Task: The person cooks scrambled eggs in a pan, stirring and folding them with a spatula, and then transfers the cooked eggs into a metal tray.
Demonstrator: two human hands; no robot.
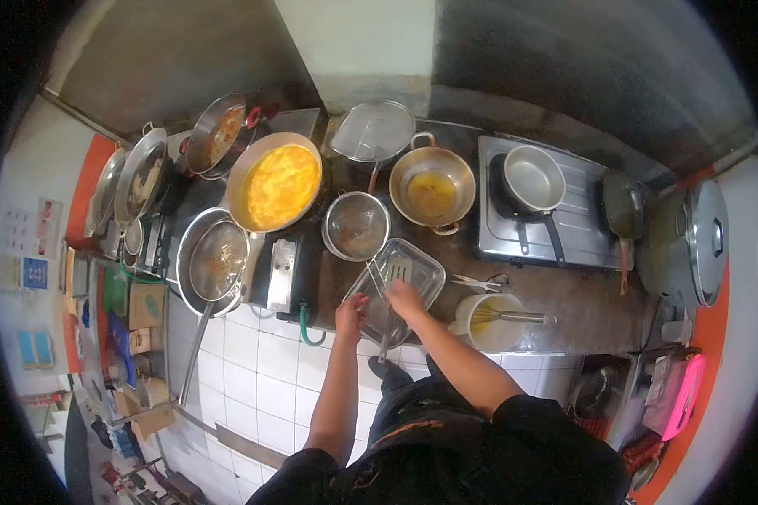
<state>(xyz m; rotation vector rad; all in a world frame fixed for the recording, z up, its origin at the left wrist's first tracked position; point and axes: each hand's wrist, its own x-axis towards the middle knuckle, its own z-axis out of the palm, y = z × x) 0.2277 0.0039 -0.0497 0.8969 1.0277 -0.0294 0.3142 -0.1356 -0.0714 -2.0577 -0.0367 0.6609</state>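
In the head view, a pan of reddish-brown food sits at the upper left of the frame, two more pans further left. Right of it, a wide pan holds a yellow mixture. Below these, a strainer with a long handle rests over a metal bowl, its handle pointing down toward the white tiled floor.

Near the centre, the left hand is at the left side of a clear rectangular dish, fingers bent; whether its grip is closed on the rim cannot be told. The dish lies at the near edge of the dark worktop, with a slotted spatula in it. Above the dish is a round strainer, its handle reaching down over it. The right hand is over the dish, beside the spatula and that handle; its fingertips are hidden, so what its grip closes on cannot be told.

Farther right are a two-handled pan with yellow liquid, scissors, and a white container with a whisk in it. At the upper right, a saucepan stands on a steel stove, with a large lidded pot beyond.
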